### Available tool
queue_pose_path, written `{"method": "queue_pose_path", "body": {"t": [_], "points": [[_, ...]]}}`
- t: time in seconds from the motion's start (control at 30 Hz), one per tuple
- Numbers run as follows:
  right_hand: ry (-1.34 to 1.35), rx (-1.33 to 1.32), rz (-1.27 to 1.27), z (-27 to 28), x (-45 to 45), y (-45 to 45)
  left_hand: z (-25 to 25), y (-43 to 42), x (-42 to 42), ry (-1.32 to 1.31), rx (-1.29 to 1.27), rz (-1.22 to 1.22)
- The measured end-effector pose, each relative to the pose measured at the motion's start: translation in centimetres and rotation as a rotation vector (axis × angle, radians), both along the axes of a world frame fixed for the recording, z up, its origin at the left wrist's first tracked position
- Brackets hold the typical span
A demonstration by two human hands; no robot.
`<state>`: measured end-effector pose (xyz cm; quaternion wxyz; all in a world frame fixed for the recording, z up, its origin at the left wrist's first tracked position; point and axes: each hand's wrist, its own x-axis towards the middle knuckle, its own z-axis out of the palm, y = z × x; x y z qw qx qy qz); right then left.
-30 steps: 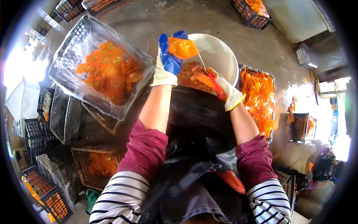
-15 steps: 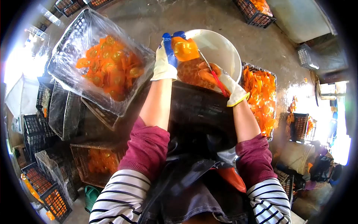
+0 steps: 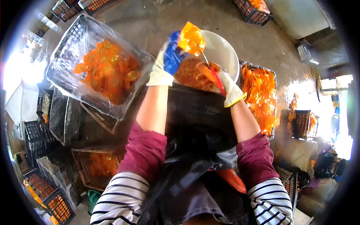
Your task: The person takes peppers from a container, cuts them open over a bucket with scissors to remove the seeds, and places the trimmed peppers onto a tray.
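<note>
Higher and turned more upright than half a second ago, the orange translucent piece (image 3: 192, 38) has swung from a broad sideways lie to a long axis that runs roughly up and down the view, its top end pointing away from the body and its lower end slanting a little right. Nearest lies the dark apron (image 3: 187, 183), between the striped sleeves (image 3: 122, 195). Beyond it, the right hand (image 3: 217, 78) has its grip closed around a red-handled tool (image 3: 218, 82), whose metal shaft points up and left to the lower end of the piece; whether the tip touches it I cannot tell. The left hand (image 3: 170, 58), in a blue and white glove, pinches the left side of the piece, its fingers partly hidden. Piece and hands are above the white bucket (image 3: 227, 50), which contains reddish-brown liquid. Left of it stands a plastic-lined crate (image 3: 65, 52) with orange pieces inside; right of it, another crate (image 3: 275, 84) is full of them. Farther off, a black crate (image 3: 254, 17) sits on the floor (image 3: 180, 17).
</note>
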<state>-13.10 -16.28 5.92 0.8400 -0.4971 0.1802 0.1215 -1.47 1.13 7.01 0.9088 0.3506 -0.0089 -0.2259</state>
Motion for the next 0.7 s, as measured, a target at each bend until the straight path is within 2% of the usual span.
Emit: {"method": "queue_pose_path", "body": {"t": [0.07,0.1,0.13,0.17,0.23,0.27,0.3,0.33,0.43,0.5,0.57,0.7], "points": [[-0.059,-0.224,0.068,0.9,-0.2,-0.2,0.4,-0.4,-0.7,-0.219,0.277,-0.112],[-0.051,-0.322,0.089,0.5,-0.1,0.1,-0.6,-0.6,-0.5,-0.273,0.32,-0.078],[-0.04,-0.419,0.109,0.0,0.0,0.2,-0.2,-0.7,-0.7,-0.302,0.399,-0.042],[-0.022,-0.348,0.105,-0.2,0.1,0.1,0.2,-0.7,-0.8,-0.328,0.48,-0.005],[-0.149,-0.617,0.129,0.1,-0.2,0.4,1.4,-0.4,-1.2,-0.328,0.716,0.078],[-0.212,-0.752,0.141,0.3,-0.2,0.5,1.1,-0.4,-0.9,-0.293,0.718,0.091],[-0.262,-0.603,0.08,-2.4,0.5,-0.5,0.5,-0.4,-0.5,-0.258,0.72,0.104],[-0.247,-0.554,0.06,-1.8,0.5,-0.2,-0.2,-0.4,-0.3,-0.221,0.723,0.117],[-0.189,-0.414,0.039,-0.3,0.3,0.6,-2.3,-0.4,0.5,-0.405,0.981,0.156],[-0.13,-0.327,0.069,-0.5,0.2,0.4,-3.7,-0.6,1.1,-0.431,0.986,0.16],[-0.081,-0.285,-0.015,-0.4,0.0,0.4,-4.5,-0.7,1.5,-0.431,0.953,0.173],[-0.066,-0.457,0.022,0.1,-0.1,0.4,-4.4,-0.9,1.3,-0.458,0.965,0.197]]}}
